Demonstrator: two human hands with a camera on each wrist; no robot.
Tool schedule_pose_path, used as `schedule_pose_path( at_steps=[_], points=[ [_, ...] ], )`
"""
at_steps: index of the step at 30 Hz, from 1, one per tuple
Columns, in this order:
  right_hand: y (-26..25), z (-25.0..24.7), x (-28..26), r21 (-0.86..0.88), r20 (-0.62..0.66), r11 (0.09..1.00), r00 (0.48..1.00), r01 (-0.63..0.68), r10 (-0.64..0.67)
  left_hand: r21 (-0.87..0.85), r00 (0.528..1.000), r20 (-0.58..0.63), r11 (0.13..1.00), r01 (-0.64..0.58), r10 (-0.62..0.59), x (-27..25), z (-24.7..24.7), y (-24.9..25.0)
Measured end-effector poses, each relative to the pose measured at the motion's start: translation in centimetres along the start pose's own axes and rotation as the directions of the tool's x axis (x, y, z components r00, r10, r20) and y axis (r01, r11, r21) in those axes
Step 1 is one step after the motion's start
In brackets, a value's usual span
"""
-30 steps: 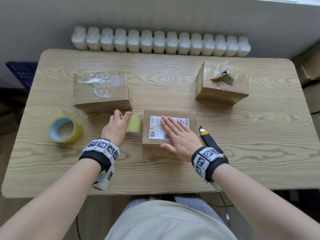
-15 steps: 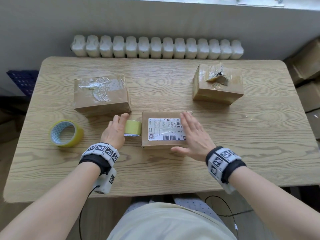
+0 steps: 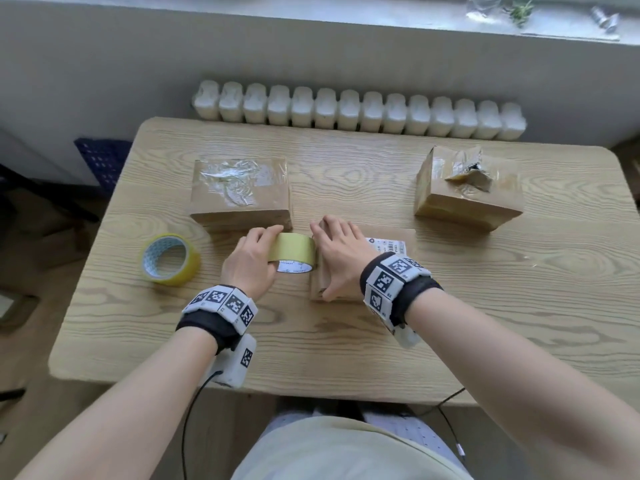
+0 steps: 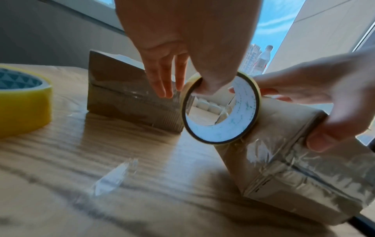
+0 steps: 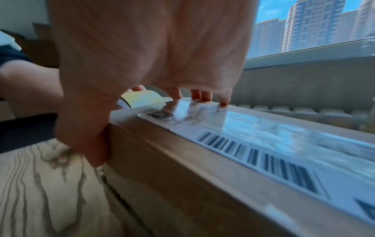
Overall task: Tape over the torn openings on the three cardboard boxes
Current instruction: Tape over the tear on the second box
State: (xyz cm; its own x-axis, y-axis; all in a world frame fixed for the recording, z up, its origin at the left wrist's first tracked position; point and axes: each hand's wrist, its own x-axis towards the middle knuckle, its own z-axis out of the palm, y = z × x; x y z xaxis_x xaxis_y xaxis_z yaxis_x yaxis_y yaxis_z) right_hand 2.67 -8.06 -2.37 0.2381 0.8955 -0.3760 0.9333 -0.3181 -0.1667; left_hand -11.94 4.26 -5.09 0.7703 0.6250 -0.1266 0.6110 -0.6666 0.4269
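Note:
A flat labelled box [image 3: 408, 239] lies at the table's middle. My right hand [image 3: 341, 254] spans its left end, fingers [image 5: 202, 96] on the top and thumb [image 5: 87, 144] down the near side. My left hand [image 3: 249, 261] holds a tan tape roll [image 3: 294, 251] on edge against that end, with the thumb in the core [image 4: 211, 86]. A box covered with clear tape [image 3: 240, 188] stands behind my left hand. At the back right stands a box with a torn top [image 3: 467, 188].
A second, yellow tape roll [image 3: 169, 259] lies flat at the left of the wooden table [image 3: 485, 323]. A scrap of clear tape [image 4: 113, 176] lies on the table near me. A white radiator [image 3: 356, 110] runs behind the far edge.
My right hand slid from the right of the label to the box's left end, and its thumb went down the near side. My left hand brought the tan roll up against that end.

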Motion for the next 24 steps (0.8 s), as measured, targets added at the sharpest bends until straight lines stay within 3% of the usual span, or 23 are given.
schedule_pose_path(
  at_steps=[5, 9, 12, 16, 21, 24],
  points=[
    [1.9, -2.2, -2.1, 0.346, -0.173, 0.938, 0.984, 0.017, 0.046, -0.177, 0.986, -0.16, 0.981, -0.085, 0.057, 1.7, -2.9, 2.9],
    [3.9, -2.0, -4.2, 0.578, -0.265, 0.815, 0.953, 0.036, 0.146, -0.335, 0.983, -0.177, 0.936, -0.111, 0.054, 2.8, -3.8, 6.6],
    [5.3, -1.7, -5.6, 0.628, -0.257, 0.778, 0.946, 0.008, 0.197, -0.379, 0.987, -0.15, 0.918, -0.115, 0.062, 3.1, -3.4, 9.4],
    [7.2, -1.8, -7.4, 0.591, -0.204, 0.805, 0.957, -0.05, 0.209, -0.437, 0.982, -0.135, 0.881, -0.182, 0.135, 2.8, -2.5, 12.9],
    [9.1, -1.1, -9.7, 0.7, -0.272, 0.714, 0.931, 0.017, 0.245, -0.38, 0.945, -0.101, 0.866, -0.326, 0.311, 2.2, -2.1, 15.7],
    [10.7, -0.7, -10.6, 0.687, -0.252, 0.727, 0.937, -0.003, 0.242, -0.173, 0.9, -0.123, 0.884, -0.434, 0.418, 2.7, -3.0, 15.3]
  ],
)
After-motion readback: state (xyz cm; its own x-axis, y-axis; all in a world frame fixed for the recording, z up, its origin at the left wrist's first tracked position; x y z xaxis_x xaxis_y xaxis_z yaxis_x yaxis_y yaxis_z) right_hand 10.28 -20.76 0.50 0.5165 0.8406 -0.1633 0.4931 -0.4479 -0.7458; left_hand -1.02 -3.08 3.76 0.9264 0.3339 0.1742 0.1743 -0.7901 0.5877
